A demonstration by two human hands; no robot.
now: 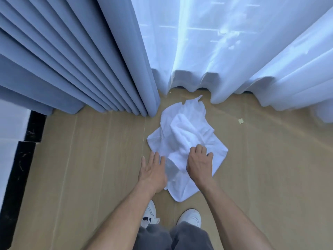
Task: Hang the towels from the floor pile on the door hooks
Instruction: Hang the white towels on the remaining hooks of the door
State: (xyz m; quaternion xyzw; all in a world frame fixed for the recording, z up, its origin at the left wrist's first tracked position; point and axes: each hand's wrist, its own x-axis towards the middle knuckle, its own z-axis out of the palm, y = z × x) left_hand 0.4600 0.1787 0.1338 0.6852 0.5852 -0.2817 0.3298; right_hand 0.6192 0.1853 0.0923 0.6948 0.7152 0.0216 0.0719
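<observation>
Lying crumpled on the wooden floor (90, 159), the pile of white towels (187, 134) sits just in front of the blue curtain (72, 60) and the sheer white curtain (234, 51). Its folds bunch up toward the middle, with thinner corners spread flat at the edges and one pointed corner toward the curtains. Both arms reach down from the lower edge. The right hand (199, 162) is on the pile's near side, fingers curled into the cloth, gripping a fold. The left hand (153, 171) is beside it, fingers straight and together, flat at the pile's left edge. White shoes (191, 218) stand just below.
</observation>
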